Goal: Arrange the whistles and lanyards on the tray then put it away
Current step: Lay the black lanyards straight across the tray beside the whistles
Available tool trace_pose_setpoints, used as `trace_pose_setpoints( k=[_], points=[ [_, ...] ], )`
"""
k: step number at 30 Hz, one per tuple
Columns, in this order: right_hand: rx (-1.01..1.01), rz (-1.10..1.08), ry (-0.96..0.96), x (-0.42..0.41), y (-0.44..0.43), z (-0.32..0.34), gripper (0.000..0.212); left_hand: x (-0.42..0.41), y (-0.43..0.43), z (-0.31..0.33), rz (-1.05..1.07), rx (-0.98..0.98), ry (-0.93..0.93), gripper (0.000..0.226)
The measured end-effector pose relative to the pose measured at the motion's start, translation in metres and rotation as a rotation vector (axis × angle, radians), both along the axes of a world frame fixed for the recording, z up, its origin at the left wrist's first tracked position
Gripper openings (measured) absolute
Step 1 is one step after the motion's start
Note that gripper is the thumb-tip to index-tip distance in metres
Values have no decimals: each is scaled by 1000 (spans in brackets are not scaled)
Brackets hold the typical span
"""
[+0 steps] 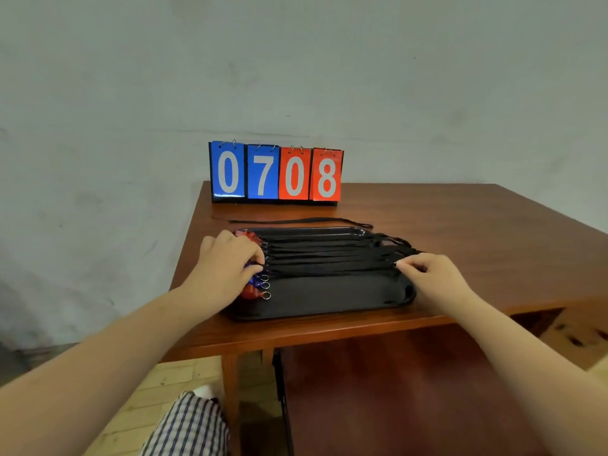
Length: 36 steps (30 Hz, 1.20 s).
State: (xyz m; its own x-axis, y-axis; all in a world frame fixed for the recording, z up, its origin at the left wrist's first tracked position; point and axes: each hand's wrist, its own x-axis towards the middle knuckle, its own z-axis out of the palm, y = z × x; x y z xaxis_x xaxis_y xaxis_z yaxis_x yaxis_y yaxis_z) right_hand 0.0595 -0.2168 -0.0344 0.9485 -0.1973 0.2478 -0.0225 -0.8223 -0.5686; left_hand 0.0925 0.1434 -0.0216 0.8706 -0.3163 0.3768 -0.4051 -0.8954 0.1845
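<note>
Your left hand (227, 268) presses the whistles (253, 289) at the black tray's (329, 297) left end, your right hand (434, 278) pinches a limp lanyard (329, 258) at the right end; keep it taut, cords likely slide

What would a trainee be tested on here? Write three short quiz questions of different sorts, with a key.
1. True or false: one loose black lanyard lies on the brown wooden table, between the flat black plastic tray and the blue-and-red flip scoreboard.
2. Which hand is over the red and blue whistles? A) left hand B) right hand
3. Fill in: the scoreboard reads ____.

Key: 1 true; 2 A; 3 0708. The right hand pinches the ends of the black lanyards on the tray at the tray's other end.
</note>
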Motion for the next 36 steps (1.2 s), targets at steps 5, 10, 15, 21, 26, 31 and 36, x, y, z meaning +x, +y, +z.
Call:
trace_pose_setpoints(
  k=[5,10,15,21,26,31,36],
  points=[
    [128,-32,-54,6,-2,-23,13,0,-11,-4,-33,113,0,12],
    [120,-102,-229,4,3,-38,6,1,-12,-3,-63,150,20,8],
    [76,-109,-313,1,2,-38,8,4,-19,2,-88,190,21,7],
    [42,-107,-339,3,-1,-42,11,10,-25,-2,-89,180,66,8],
    [24,-103,-320,5,-4,-44,12,11,-26,-5,-103,226,68,8],
    [29,-110,-307,6,-5,-45,12,13,-25,-4,-116,255,63,9],
    [44,-118,-317,7,-5,-47,11,14,-23,-1,-114,260,43,11]
  ],
)
